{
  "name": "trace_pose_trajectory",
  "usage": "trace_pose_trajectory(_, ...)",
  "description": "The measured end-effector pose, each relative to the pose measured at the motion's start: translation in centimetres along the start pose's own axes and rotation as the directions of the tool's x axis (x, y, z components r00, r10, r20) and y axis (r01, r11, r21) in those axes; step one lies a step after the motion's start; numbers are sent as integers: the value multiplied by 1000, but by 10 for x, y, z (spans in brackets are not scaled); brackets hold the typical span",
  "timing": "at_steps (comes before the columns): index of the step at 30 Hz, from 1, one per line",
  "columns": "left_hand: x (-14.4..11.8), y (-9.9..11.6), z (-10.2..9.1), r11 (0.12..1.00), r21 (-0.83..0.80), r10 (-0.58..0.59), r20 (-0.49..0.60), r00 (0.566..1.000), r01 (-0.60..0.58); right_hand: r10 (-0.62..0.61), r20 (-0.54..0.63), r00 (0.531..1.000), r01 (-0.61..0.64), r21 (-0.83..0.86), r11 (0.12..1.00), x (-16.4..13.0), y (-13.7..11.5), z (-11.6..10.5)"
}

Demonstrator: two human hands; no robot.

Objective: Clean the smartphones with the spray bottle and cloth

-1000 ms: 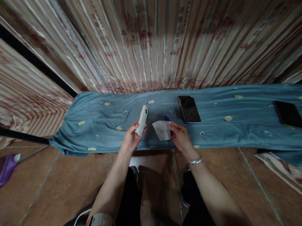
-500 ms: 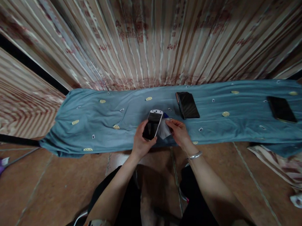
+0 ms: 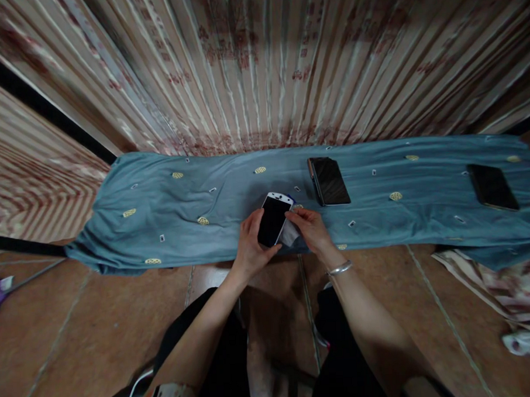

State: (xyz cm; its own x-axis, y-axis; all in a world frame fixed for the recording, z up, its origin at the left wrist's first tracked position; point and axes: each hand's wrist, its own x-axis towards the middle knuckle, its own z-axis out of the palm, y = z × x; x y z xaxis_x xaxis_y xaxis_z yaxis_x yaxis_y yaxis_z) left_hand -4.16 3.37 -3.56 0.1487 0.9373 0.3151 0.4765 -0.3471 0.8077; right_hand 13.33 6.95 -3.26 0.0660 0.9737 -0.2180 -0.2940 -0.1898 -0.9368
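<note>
My left hand (image 3: 249, 246) grips a white-framed phone (image 3: 273, 218) with its dark screen facing up, held over the front edge of a blue cloth (image 3: 181, 202). A small white wipe (image 3: 289, 235) is pinched in my right hand (image 3: 308, 229), right beside the phone's right edge and touching it. A silver bangle sits on my right wrist. A bit of something blue peeks out behind the phone's top; what it is cannot be told.
Two more dark phones lie on the blue cloth: one (image 3: 329, 181) just right of my hands, another (image 3: 493, 187) at the far right. Striped curtains (image 3: 259, 70) hang behind. Brown floor tiles lie below; crumpled fabric (image 3: 501, 282) sits at the right.
My left hand turned the phone from edge-on, back showing, to screen up and brought it right against the wipe. My right hand drew the wipe in close to the phone.
</note>
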Motion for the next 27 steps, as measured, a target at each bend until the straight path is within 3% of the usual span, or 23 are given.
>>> trace_pose_trajectory(2, 1, 4, 1, 971, -183, -155, -9, 988, 151, 17, -18, 1000, -17, 7, 1000, 1, 0, -2)
trace_pose_trajectory(4, 2, 7, 2, 859, -415, -340, -24, 940, 300, 30, -16, 999, -30, 16, 999, 1, -1, -5)
trace_pose_trajectory(6, 4, 8, 2, 666, -625, -505, 24, 863, 407, 30, 4, 1000, -31, 21, 999, 2, -2, -8)
trace_pose_trajectory(8, 6, 9, 0, 437, -748, -609, 162, 777, 498, 30, 29, 999, -31, 29, 999, 2, -4, -12)
trace_pose_trajectory(12, 6, 17, -1, 38, -760, -607, 498, 619, 649, 65, 84, 994, -68, 38, 997, -1, -8, -15)
trace_pose_trajectory(15, 2, 27, 0, -162, -702, -464, 675, 574, 694, 108, 114, 988, -110, 9, 994, -3, -11, -14)
trace_pose_trajectory(17, 0, 31, 0, -231, -692, -403, 708, 580, 684, 119, 113, 986, -119, -5, 993, -4, -12, -13)
trace_pose_trajectory(19, -1, 33, 0, -247, -705, -407, 698, 589, 665, 93, 108, 990, -92, -20, 996, -5, -12, -13)
trace_pose_trajectory(22, 1, 36, -3, -204, -726, -474, 660, 582, 657, 23, 75, 997, -18, -76, 997, -3, -10, -13)
trace_pose_trajectory(27, 3, 41, -5, -139, -744, -534, 612, 583, 653, -164, -104, 981, 141, -205, 969, -2, -14, -18)
